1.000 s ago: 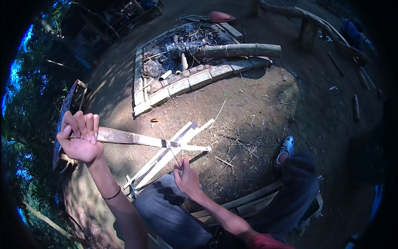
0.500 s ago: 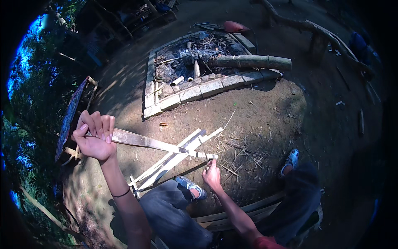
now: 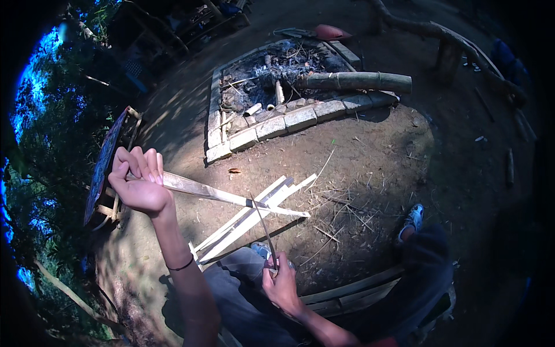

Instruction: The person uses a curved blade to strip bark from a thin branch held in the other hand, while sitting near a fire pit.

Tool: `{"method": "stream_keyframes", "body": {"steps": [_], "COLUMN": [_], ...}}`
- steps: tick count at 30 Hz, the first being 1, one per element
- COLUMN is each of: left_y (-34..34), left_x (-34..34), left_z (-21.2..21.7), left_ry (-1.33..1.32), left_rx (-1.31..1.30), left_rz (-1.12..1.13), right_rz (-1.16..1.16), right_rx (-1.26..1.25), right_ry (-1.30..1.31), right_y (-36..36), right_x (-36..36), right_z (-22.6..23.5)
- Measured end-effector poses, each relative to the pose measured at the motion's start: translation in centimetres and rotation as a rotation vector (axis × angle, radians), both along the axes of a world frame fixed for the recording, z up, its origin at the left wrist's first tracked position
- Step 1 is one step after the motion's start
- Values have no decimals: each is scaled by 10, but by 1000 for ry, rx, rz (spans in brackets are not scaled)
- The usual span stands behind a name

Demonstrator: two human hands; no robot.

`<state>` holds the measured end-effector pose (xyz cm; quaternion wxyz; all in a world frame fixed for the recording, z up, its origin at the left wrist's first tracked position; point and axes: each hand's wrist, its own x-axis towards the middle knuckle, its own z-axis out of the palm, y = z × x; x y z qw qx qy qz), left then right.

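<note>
My left hand [image 3: 141,179] is raised at the left, its fingers wrapped round one end of a split bamboo strip [image 3: 202,192]. The strip slants down to the right, over several pale bamboo slats [image 3: 245,222] lying low by my leg. In my right hand [image 3: 281,283], lower and nearer to me, is a knife, gripped by its handle. Its thin dark blade [image 3: 265,228] points up and away, and its tip appears to cross the strip near the middle of its length. Whether the blade touches the strip, I cannot tell.
Beyond lies a brick-edged fire pit [image 3: 257,137] with ash and a thick bamboo pole [image 3: 358,82] across its edge. Bamboo shavings [image 3: 347,211] litter the ground ahead. A sign-like panel [image 3: 104,168] stands at left; a log rail [image 3: 462,49] runs at far right.
My right hand has drawn back toward me and slightly left, away from the strip's far end, and the knife blade now shows plainly. My left hand still holds the strip.
</note>
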<state>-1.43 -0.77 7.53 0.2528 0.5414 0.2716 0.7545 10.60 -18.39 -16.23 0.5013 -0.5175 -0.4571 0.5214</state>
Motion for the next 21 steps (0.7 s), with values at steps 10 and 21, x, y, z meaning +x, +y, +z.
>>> {"method": "stream_keyframes", "body": {"steps": [10, 21], "left_y": [-2, -7], "left_x": [-4, -4], "left_z": [-2, 2], "left_ry": [-3, 133], "left_rx": [24, 0], "left_rz": [-111, -198], "right_rz": [-27, -3], "right_rx": [-83, -115], "right_ry": [-54, -25], "right_y": [-17, -21], "right_x": [5, 9], "right_z": [-32, -17]}}
